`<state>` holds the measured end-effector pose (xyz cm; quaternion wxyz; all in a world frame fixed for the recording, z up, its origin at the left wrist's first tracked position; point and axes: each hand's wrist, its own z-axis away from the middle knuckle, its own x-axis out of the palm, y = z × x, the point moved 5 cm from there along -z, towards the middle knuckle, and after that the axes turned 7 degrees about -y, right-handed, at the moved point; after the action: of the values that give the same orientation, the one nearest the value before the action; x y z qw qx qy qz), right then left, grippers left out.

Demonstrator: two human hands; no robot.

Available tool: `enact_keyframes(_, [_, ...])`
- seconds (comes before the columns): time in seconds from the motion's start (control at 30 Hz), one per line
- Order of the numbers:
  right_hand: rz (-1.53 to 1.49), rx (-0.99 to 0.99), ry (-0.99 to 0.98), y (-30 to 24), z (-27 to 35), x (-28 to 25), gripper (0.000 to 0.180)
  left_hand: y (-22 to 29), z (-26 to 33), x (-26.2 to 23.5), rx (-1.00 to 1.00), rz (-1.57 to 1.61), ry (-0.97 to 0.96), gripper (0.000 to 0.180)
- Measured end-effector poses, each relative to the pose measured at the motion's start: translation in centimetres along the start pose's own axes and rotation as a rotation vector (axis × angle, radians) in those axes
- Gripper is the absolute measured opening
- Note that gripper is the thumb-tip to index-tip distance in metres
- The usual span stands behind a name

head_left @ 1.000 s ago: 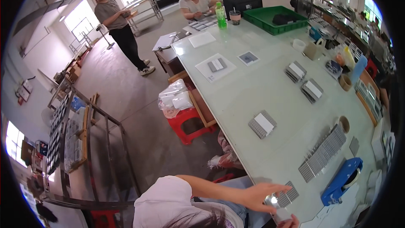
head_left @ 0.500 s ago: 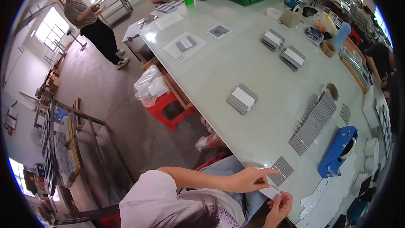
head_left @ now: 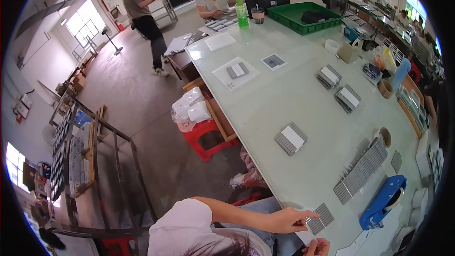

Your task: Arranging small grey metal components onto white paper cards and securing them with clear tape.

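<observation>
My left hand (head_left: pixel 286 221) reaches in with its index finger stretched out, its tip at the near edge of a small grey ribbed piece (head_left: pixel 324 221) on the table; its other fingers curl below. Between my hands is a white paper slip (head_left: pixel 305 238). My right hand (head_left: pixel 317 247), cut by the lower edge, pinches the slip between thumb and fingers. Beyond lies a long row of grey ribbed strips (head_left: pixel 361 171). A blue tape dispenser (head_left: pixel 382 204) stands to the right. A grey stack with a white paper band (head_left: pixel 290 139) lies farther off.
More banded grey stacks (head_left: pixel 348 98) rest on the glass-topped table (head_left: pixel 256 109). A tape roll (head_left: pixel 384 137) stands behind the strips, and white paper sheets (head_left: pixel 362 244) lie near the dispenser. A green tray (head_left: pixel 296 19) is at the back. Left of the table is a red stool (head_left: pixel 204 141).
The view has shifted, so the table sits lower and farther right. My hands keep nearly the same pose by the grey piece. The standing person at the back has turned and moved an arm.
</observation>
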<state>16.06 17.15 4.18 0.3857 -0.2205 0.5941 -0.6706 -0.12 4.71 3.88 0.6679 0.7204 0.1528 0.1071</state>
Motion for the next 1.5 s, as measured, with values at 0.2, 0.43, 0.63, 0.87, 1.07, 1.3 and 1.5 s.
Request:
enact_keyframes(0.2, [-0.06,0.072,0.036,-0.4,-0.4,-0.1,0.01,-0.2,0.6,-0.8,-0.05,-0.203,0.003,0.056])
enact_keyframes(0.43, [-0.139,0.194,0.17,0.3,0.4,-2.2,0.001,1.0,-0.5,-4.0,0.353,-0.892,0.258,0.035])
enact_keyframes(0.63, [-0.05,0.165,0.184,-1.6,-4.0,-1.5,0.007,1.0,-1.0,-4.3,0.268,-1.091,0.189,0.033])
enact_keyframes(0.87, [-0.12,0.156,0.111,-0.7,-6.2,-0.6,0.008,0.3,-2.2,-3.1,0.33,-1.124,0.089,0.032])
enact_keyframes(1.07, [-0.117,0.171,0.073,-0.8,-6.1,0.6,0.008,0.5,-1.6,-3.1,0.313,-1.166,0.03,0.031])
enact_keyframes(1.3, [-0.101,0.174,0.056,-1.2,-6.2,1.0,0.008,0.6,-1.8,-3.1,0.316,-1.179,0.013,0.032])
enact_keyframes(1.5, [-0.08,0.183,0.06,-1.2,-6.4,1.1,0.009,0.6,-1.9,-3.1,0.333,-1.195,0.008,0.033])
